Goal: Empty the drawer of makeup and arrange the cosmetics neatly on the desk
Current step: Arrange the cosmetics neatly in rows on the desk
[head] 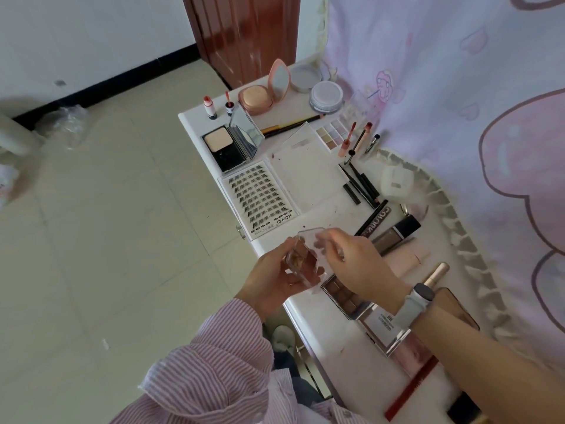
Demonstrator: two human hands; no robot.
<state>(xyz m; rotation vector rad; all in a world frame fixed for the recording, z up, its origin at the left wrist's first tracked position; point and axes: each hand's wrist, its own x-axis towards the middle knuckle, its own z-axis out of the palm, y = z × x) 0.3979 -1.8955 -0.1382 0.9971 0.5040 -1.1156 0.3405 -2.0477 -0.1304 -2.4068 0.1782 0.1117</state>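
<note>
Small clear-plastic palette [301, 264], faceted, brown pans: my left hand [275, 283] is gripping it. My right hand [351, 264] is pinching its transparent lid [312, 237] above the glossy white desk [321, 185].

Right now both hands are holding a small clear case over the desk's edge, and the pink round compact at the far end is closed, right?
Not quite. The head view shows the pink compact standing open, its mirror lid raised. The rest holds: the left hand and right hand hold the small clear case over the desk edge.
</note>
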